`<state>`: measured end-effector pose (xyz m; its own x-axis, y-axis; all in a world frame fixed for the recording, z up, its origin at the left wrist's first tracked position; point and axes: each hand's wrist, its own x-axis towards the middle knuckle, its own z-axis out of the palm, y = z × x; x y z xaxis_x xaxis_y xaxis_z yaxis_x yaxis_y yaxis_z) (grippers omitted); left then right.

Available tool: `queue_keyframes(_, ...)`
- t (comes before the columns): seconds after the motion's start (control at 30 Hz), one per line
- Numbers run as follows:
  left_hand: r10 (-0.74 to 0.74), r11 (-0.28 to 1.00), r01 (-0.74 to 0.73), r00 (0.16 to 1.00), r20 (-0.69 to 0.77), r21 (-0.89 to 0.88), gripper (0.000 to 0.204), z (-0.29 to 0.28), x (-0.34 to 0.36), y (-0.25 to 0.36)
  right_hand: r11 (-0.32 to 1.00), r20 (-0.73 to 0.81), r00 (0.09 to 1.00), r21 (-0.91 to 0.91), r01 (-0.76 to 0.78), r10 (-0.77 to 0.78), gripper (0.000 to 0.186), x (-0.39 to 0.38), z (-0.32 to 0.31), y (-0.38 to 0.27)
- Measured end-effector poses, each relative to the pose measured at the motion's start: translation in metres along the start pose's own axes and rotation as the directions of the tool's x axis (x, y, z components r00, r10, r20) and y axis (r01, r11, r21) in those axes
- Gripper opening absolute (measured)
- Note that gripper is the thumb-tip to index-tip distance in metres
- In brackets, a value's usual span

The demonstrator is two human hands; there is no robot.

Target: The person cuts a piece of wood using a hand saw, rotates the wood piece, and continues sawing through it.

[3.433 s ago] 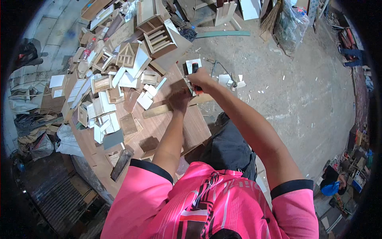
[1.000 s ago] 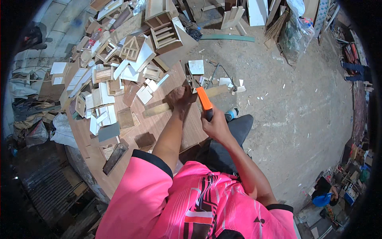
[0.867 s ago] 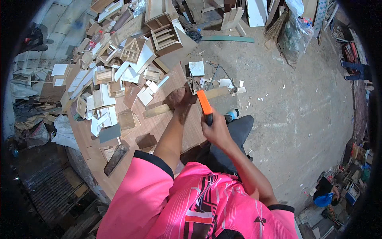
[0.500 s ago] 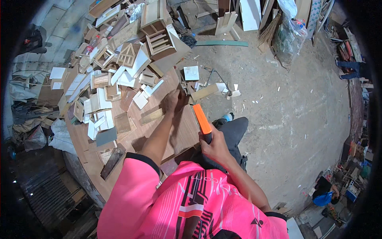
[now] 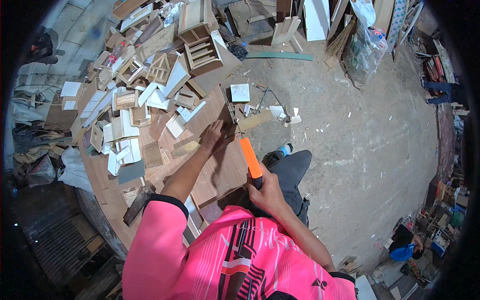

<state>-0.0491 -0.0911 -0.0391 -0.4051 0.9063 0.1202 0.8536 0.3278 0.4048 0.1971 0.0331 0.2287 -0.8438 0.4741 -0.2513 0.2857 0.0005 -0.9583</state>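
Note:
My right hand (image 5: 266,190) is closed around the black grip of an orange tool (image 5: 251,155) with a long, flat, straight-edged orange part. This orange part points away from me, over the right edge of the workbench; its exact kind does not show. My left hand (image 5: 213,136) rests on the brown wooden worktop (image 5: 215,172), its fingers stretched forward and a little apart. A small light wood offcut (image 5: 185,149) lies just left of that hand. Beyond the worktop's right edge extends a narrow tan wood strip (image 5: 255,121).
Small wooden box-like pieces (image 5: 159,68) and white offcuts (image 5: 176,126) pile up on the bench's left and far side. Scraps and a white square panel (image 5: 240,93) lie on the concrete floor (image 5: 360,150). A broom (image 5: 340,39) and a plastic bag (image 5: 364,54) stand at the back.
My left hand has shifted slightly left and nearer, and its fingers now show more spread. My right hand with the orange tool has lowered slightly toward me.

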Motion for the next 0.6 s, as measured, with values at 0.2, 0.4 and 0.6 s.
queue_keyframes(0.2,-0.009,1.0,0.002,0.964,0.267,0.026,0.071,-0.035,0.017,0.029,0.994,0.023,0.994,-0.007,-0.11,0.11,0.023,0.001,-0.007,-0.014)
queue_keyframes(0.4,0.008,1.0,-0.008,0.999,0.048,-0.01,0.061,-0.03,0.019,0.038,1.0,-0.002,1.0,-0.031,0.003,-0.003,0.042,0.006,-0.002,-0.009)
queue_keyframes(0.6,0.118,0.991,-0.126,0.984,0.13,0.055,0.048,-0.042,0.014,0.037,0.994,0.024,0.994,-0.025,-0.105,0.105,0.023,-0.007,-0.002,-0.055)
